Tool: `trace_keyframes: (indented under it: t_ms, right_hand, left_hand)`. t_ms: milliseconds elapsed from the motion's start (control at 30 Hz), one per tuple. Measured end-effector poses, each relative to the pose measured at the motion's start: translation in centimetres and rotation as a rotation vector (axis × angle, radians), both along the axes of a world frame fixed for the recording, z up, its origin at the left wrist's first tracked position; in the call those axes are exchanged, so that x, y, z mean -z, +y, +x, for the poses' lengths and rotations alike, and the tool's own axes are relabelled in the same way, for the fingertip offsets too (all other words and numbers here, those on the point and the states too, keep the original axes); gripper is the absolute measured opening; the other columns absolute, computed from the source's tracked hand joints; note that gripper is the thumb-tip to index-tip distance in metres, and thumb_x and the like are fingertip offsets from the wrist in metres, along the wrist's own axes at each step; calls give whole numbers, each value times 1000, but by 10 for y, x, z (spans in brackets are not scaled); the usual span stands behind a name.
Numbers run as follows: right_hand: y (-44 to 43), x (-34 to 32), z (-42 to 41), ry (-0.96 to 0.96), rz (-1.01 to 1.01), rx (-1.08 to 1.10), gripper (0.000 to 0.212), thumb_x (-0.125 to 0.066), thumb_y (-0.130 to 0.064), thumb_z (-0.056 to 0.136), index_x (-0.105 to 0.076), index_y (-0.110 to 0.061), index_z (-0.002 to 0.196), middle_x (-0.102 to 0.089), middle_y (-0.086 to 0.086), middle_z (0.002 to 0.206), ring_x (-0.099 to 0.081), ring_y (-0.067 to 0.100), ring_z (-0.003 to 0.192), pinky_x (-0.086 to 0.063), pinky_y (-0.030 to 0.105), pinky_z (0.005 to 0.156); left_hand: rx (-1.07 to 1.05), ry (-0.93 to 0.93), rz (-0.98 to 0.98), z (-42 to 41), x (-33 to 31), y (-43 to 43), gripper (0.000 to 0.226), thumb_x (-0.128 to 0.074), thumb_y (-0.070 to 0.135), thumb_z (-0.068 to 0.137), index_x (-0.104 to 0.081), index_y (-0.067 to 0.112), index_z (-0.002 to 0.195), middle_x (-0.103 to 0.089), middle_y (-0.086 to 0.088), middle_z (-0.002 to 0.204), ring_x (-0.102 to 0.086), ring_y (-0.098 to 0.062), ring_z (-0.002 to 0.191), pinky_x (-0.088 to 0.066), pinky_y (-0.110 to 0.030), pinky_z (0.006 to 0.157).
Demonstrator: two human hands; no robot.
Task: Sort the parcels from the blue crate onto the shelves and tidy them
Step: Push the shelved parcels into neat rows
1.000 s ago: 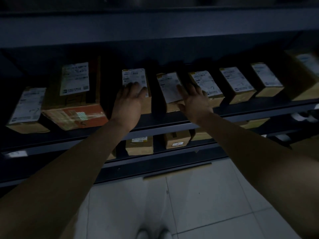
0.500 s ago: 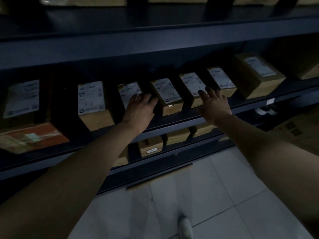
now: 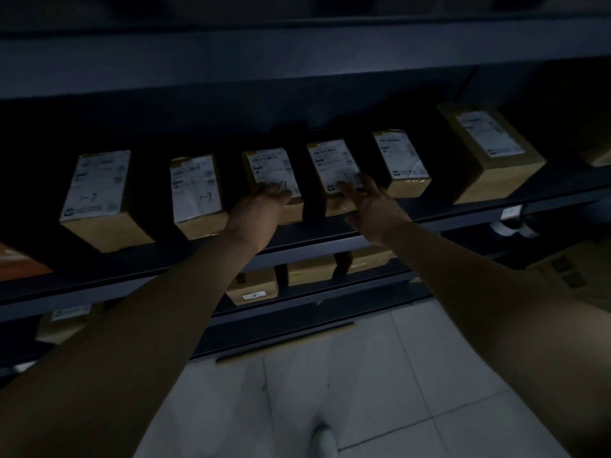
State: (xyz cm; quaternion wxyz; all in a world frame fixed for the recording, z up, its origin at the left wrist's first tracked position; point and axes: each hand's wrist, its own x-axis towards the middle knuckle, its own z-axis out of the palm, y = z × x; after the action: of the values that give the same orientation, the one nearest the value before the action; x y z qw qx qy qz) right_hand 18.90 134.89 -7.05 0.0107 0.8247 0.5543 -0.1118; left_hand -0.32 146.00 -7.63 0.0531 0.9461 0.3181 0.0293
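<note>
The step in hand is judged to be tidying: six labelled parcels are standing in a row on the middle shelf (image 3: 469, 214), labels facing up and forward. The blue crate is not appearing in view, so how much sorting is left cannot be judged.

1. The left hand (image 3: 261, 206) is lying released, fingers extended, on the front upper edge of the third parcel (image 3: 269, 166), counting from the left. It is touching the carton, not grasping it.
2. The right hand (image 3: 377, 206) is released as well, its spread fingers (image 3: 350, 190) resting on the label of the fourth parcel (image 3: 332, 163).
3. The two cartons are standing side by side with a dark gap between them. The fifth parcel (image 3: 401, 160) is sitting just beside the right hand. The larger sixth parcel (image 3: 489, 150) is standing further right, turned at a different angle.

Next move, as a judgement: both hands are placed to push or square the two cartons. This is calling for flat, even pressure along the carton fronts, so that neither carton twists or knocks its neighbour. Low lighting is obscuring the label text.
</note>
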Motion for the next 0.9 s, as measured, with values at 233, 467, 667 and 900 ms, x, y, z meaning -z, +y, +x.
trace_keyframes:
  t_ms: [233, 467, 667, 900]
  right_hand:
    - [-8, -5, 19, -62, 41, -87, 72, -49, -34, 99, -5, -28, 155, -4, 9, 162, -15, 33, 145, -26, 42, 114]
    - [-53, -36, 91, -248, 142, 109, 68, -48, -35, 99, -13, -17, 154, -11, 12, 160, -7, 34, 147, -15, 46, 115]
    - [-86, -43, 154, -247, 59, 271, 76, -56, -34, 95, -11, -17, 154, -5, 10, 161, 1, 37, 147, -14, 50, 116]
    - [-95, -36, 205, -129, 23, 379, 80, -59, -36, 94, -5, -39, 153, 9, 6, 162, 6, 46, 144, -13, 58, 116]
  left_hand:
    - [-66, 8, 39, 18, -5, -7, 54, -47, 0, 91, -37, 11, 142, -34, -14, 146, -33, -33, 132, -34, -44, 105]
    - [88, -39, 92, 91, -26, -44, 51, -49, 9, 92, -36, 11, 142, -34, -14, 146, -33, -33, 131, -26, -43, 107]
    - [159, -55, 29, 160, -36, -64, 53, -51, 20, 94, -34, 12, 143, -34, -12, 146, -34, -31, 130, -25, -39, 106]
    - [144, 7, -40, 222, -17, -62, 57, -53, 26, 93, -30, 12, 144, -29, -11, 146, -26, -31, 134, -30, -42, 107]
